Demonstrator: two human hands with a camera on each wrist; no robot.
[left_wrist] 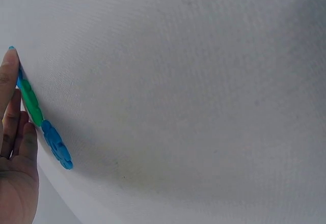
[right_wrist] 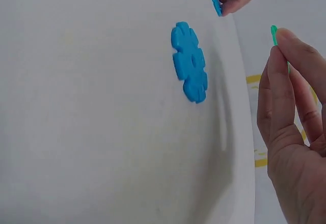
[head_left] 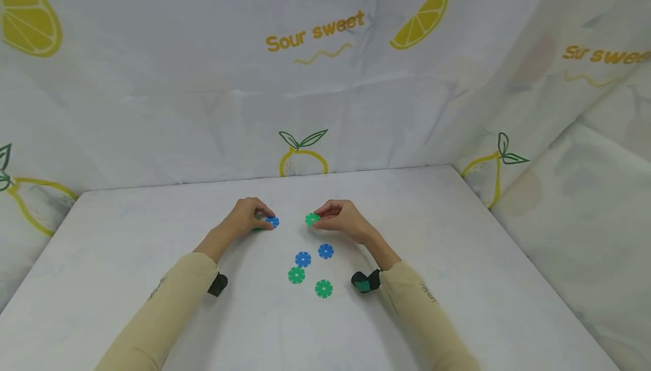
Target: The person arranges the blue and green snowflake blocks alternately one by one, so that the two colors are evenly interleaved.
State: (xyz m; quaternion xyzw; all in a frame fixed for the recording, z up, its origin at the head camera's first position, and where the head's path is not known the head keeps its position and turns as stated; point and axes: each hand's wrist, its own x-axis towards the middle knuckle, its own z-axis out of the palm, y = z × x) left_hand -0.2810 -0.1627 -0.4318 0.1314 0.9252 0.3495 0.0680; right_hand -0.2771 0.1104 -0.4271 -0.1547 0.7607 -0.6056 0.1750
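Observation:
In the head view, my left hand (head_left: 245,214) pinches a blue notched snowflake disc (head_left: 273,222) between finger and thumb. A bit of green shows below that palm. Seen from the left wrist, the left hand (left_wrist: 18,137) is at a row of thin discs: a green disc (left_wrist: 31,103) with a blue disc (left_wrist: 57,145) at its lower end and more blue under the fingertip. Whether they interlock I cannot tell. My right hand (head_left: 344,218) holds a green snowflake disc (head_left: 312,219) by its edge, apart from the left hand's discs; the right wrist view shows it edge-on.
Nearer the body lie two blue discs, one left (head_left: 303,259) and one right (head_left: 326,251), plus two green discs, one left (head_left: 296,275) and one right (head_left: 323,288). The white tabletop (head_left: 458,303) meets a lemon-printed cloth (head_left: 203,105) behind.

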